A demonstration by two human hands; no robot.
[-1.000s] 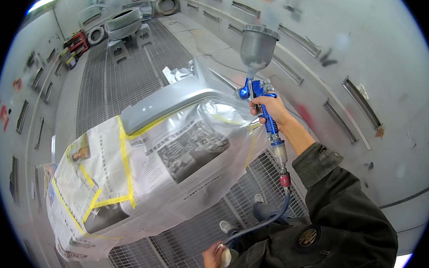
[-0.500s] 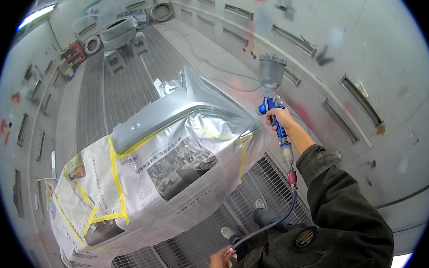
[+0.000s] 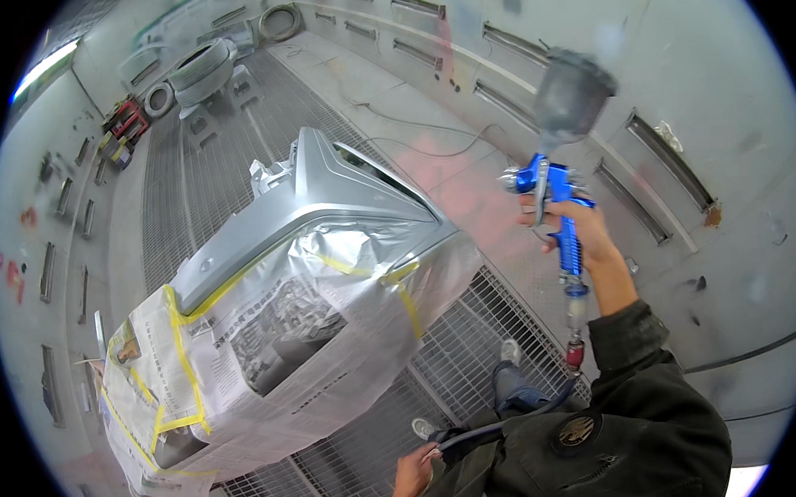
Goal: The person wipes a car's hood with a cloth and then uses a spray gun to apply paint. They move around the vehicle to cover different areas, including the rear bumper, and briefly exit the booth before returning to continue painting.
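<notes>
My right hand point(image 3: 597, 236) is wrapped round the handle of a blue spray gun point(image 3: 552, 185), with fingers over its trigger. A grey paint cup point(image 3: 574, 95) sits on top, tilted to the right, and the nozzle faces left. From the handle's lower end, a dark air hose point(image 3: 480, 431) runs across my body to my left hand point(image 3: 413, 474), which is closed on it low in the view. Left of the gun, apart from it, lies a silver car bumper point(image 3: 251, 229). Printed newspaper point(image 3: 307, 404) and yellow tape point(image 3: 186, 368) cover its near side.
Metal grating point(image 3: 360, 462) forms the floor around the bumper. Beyond it, tyres point(image 3: 201, 72) rest on a stand, and another tyre point(image 3: 280, 22) leans at the far wall. A thin cable point(image 3: 429, 154) trails along the floor. Slotted vents point(image 3: 673, 176) line the right wall.
My right hand has moved right with the spray gun, which looks larger, and its cup now tips to the right. The bumper sits further left in view. My left hand still holds the hose.
</notes>
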